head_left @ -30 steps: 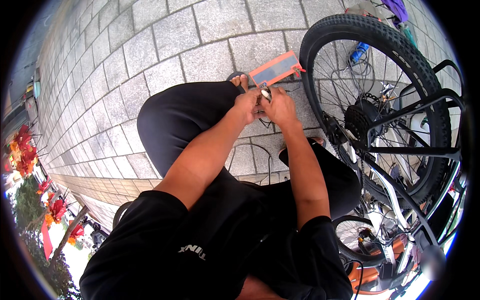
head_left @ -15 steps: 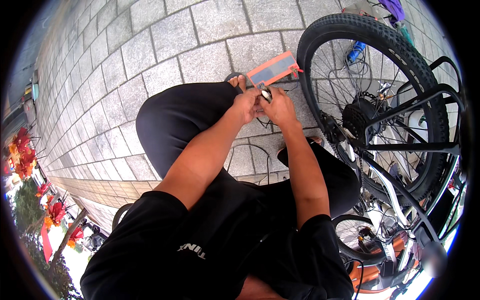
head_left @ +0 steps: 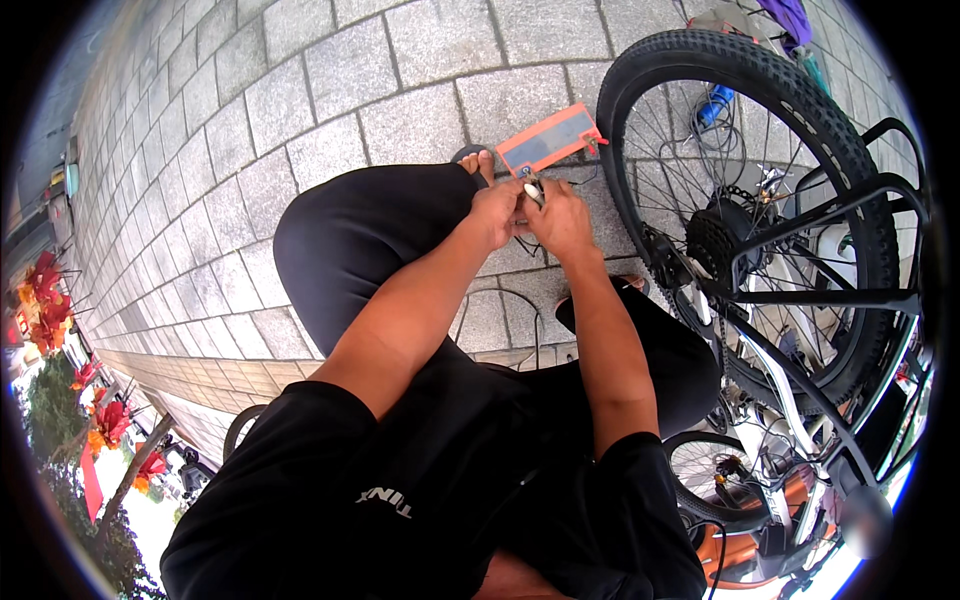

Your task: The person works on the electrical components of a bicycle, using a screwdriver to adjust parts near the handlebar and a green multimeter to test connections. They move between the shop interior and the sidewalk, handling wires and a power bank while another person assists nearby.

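While both hands meet just left of the bicycle's rear wheel (head_left: 745, 200), the left hand (head_left: 497, 208) and right hand (head_left: 558, 218) pinch a small pale part (head_left: 533, 192) between their fingertips, thin wires trailing from it; the exact grip of each finger cannot be told. Part sits just below the orange flat case (head_left: 548, 138) lying on the paving (head_left: 300, 120), beside the tyre. Judgement: work goes best with wrists braced on the knees, wires kept slack and away from the spokes. Both forearms extend forward over bent knees, elbows tucked, hands touching.
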`<state>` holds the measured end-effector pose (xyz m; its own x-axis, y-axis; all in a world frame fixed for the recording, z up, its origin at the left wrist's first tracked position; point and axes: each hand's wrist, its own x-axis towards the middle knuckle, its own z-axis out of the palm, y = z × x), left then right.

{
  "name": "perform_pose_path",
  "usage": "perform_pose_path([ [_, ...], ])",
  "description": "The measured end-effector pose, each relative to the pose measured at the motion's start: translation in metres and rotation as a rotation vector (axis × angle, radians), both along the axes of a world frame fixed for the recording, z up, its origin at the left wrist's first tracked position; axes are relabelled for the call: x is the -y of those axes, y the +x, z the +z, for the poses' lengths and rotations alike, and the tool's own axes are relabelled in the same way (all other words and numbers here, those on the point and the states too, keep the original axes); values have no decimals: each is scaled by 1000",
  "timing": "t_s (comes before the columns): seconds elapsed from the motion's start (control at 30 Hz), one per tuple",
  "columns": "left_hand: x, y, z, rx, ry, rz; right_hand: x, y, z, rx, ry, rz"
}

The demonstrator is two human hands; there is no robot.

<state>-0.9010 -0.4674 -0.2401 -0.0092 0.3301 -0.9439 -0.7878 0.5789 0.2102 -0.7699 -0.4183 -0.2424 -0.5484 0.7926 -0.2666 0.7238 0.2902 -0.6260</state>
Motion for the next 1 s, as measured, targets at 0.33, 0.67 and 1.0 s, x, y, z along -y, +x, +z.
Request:
perform_pose_path([
  [0.33,2,-3,-8,34,-8,5,-2,-3,1,84,24,76],
  [0.67,4,-1,-11,61,26,15,-5,-4,4,79,-13,69],
  [1.0,9,-1,-27,115,73,60,-9,-4,12,116,-56,33],
])
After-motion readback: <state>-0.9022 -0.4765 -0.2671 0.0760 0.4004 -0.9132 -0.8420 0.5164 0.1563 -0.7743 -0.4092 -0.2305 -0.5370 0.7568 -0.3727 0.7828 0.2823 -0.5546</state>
